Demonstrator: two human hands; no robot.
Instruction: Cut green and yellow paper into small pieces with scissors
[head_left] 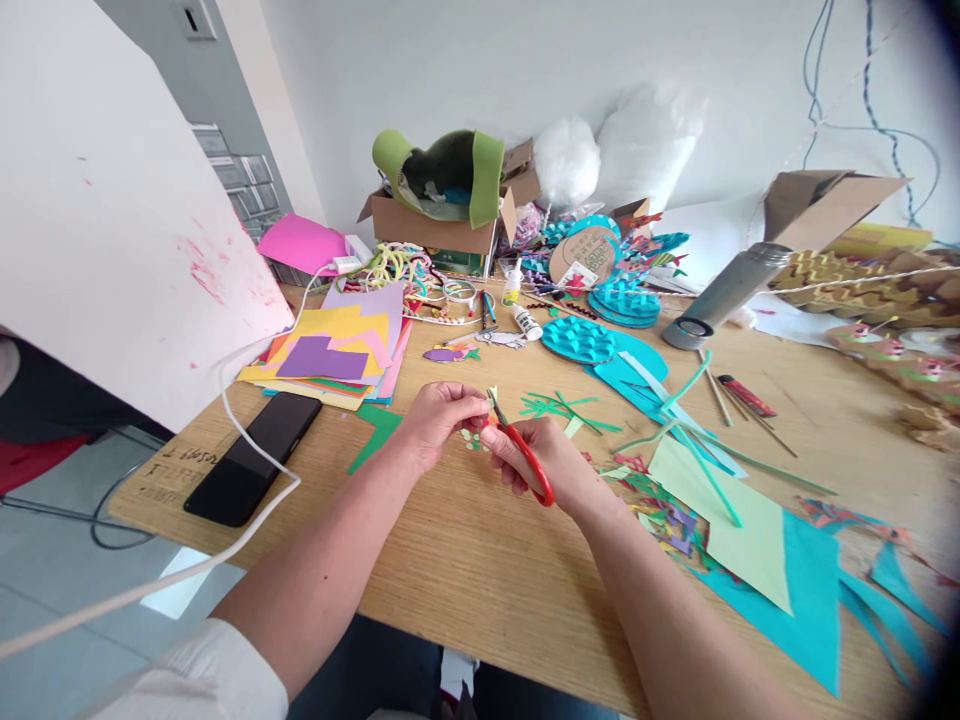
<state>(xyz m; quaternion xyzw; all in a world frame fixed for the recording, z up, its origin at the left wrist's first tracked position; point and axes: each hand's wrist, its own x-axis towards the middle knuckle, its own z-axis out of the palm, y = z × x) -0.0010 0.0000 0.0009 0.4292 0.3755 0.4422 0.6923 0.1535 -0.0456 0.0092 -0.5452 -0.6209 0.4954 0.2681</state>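
Red-handled scissors are held in my right hand, their blades pointing up and away near the middle of the table. My left hand is closed in a pinch beside the blade tips, and what its fingertips hold is too small to name. A tiny pale yellow-green scrap shows at the tips of the blades. Under and between my hands lie small light green pieces, partly hidden. Thin green paper strips lie just beyond my right hand.
A black phone and a white cable are at left, near stacked coloured paper. Glue bottles stand or lie ahead. At right are a metal flask, turquoise paper and paper scraps.
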